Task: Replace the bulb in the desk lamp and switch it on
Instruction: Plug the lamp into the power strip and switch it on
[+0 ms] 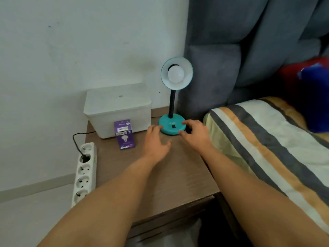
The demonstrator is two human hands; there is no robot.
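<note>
A teal desk lamp stands at the back right of the wooden bedside table [170, 175]. Its round base [171, 124] carries a black switch, and a black neck rises to the teal shade [187, 65], which faces me with a white bulb [175, 73] screwed in. A purple bulb box [124, 134] stands upright left of the base. My left hand [155, 141] lies palm down, its fingertips touching the base's left edge. My right hand [195, 133] has its thumb at the front and its fingers on top of the base's right rim.
A white lidded plastic box [117, 109] sits behind the bulb box against the wall. A white power strip [84, 172] leans at the table's left edge with the lamp's black plug in it. A bed with a striped cover [267, 139] and grey headboard borders the right side.
</note>
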